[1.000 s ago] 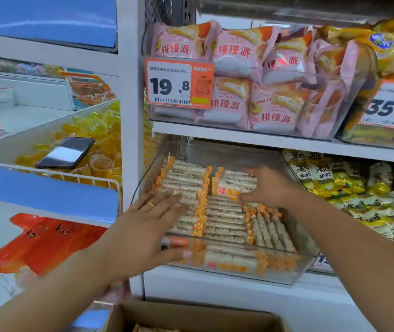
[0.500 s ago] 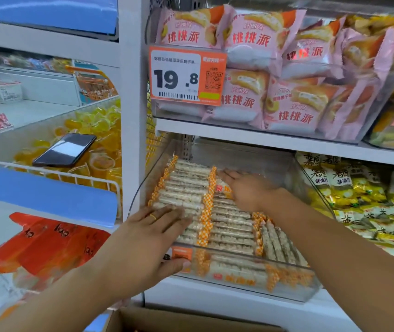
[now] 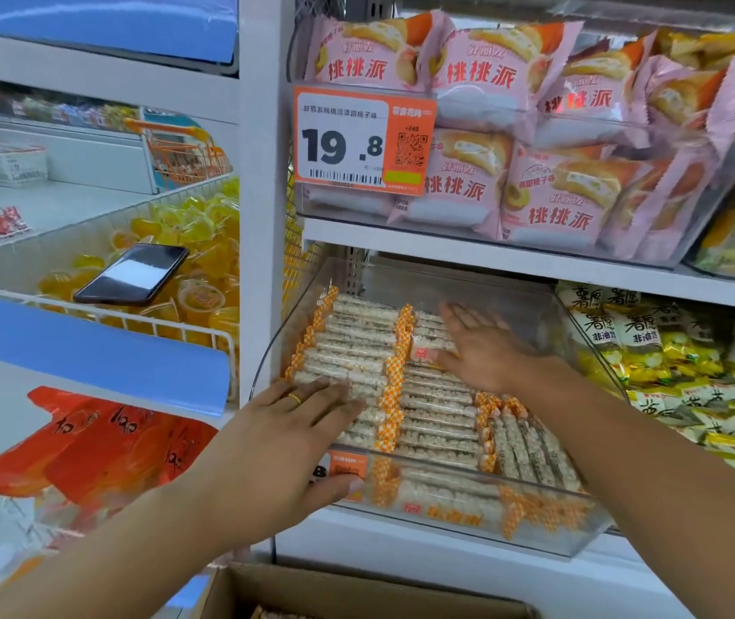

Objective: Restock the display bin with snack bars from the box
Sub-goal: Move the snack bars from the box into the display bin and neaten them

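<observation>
Cardboard box [image 3: 357, 591] sits open at the bottom edge, nearest. Above it, the left hand [image 3: 276, 444] lies flat with straight fingers over the display bin's [image 3: 535, 533] front-left corner, touching the snack bars [image 3: 437, 408]. Farther back, the right hand [image 3: 486, 346] rests open on bars mid-bin.

Bright, even store light flooded the whole view from overhead, and shadows were faint and soft. A white glare sat on the phone screen [image 3: 133, 272], and a pale sheen ran along the clear display bin [image 3: 468, 524] front wall and the pink pastry packs [image 3: 482, 69]. The right hand [image 3: 486, 350] showed slight motion blur at the fingertips. Shelf lines bowed and stretched toward the edges, wide-angle style. The far aisle at upper left was soft and smeared.
</observation>
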